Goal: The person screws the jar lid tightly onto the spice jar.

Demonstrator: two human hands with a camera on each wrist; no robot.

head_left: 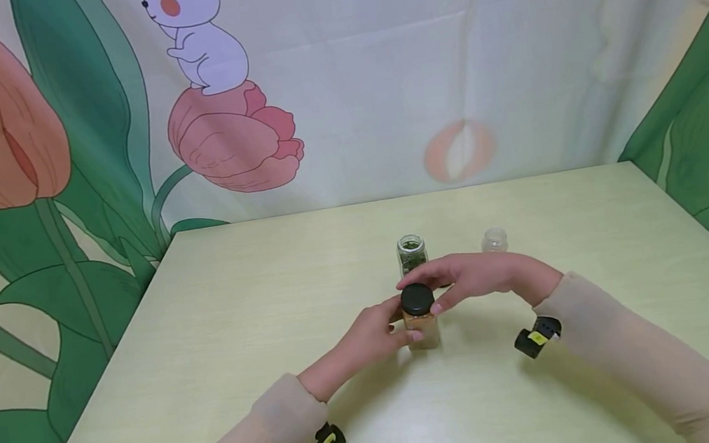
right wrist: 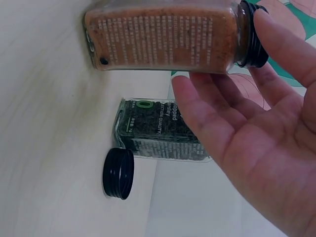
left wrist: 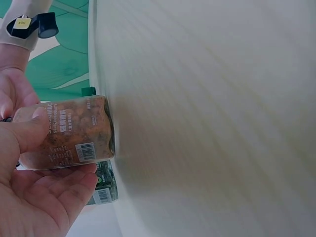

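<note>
A square glass jar of orange-brown seasoning (head_left: pixel 424 332) stands upright on the table under a black lid (head_left: pixel 417 299). My left hand (head_left: pixel 373 334) grips the jar's body between thumb and fingers. From the right, my right hand (head_left: pixel 476 274) pinches the lid, its thumb against the rim in the right wrist view. Just behind is an uncapped jar of chopped parsley (head_left: pixel 411 250), its label partly visible in the right wrist view. A loose black cap (right wrist: pixel 118 173) lies on the table beside the parsley jar.
A small clear container (head_left: pixel 494 240) stands behind my right wrist, its lower part hidden. The pale table (head_left: pixel 271 278) ends at a printed cloth backdrop (head_left: pixel 370 107). Black wrist cameras (head_left: pixel 331 440) hang below both sleeves.
</note>
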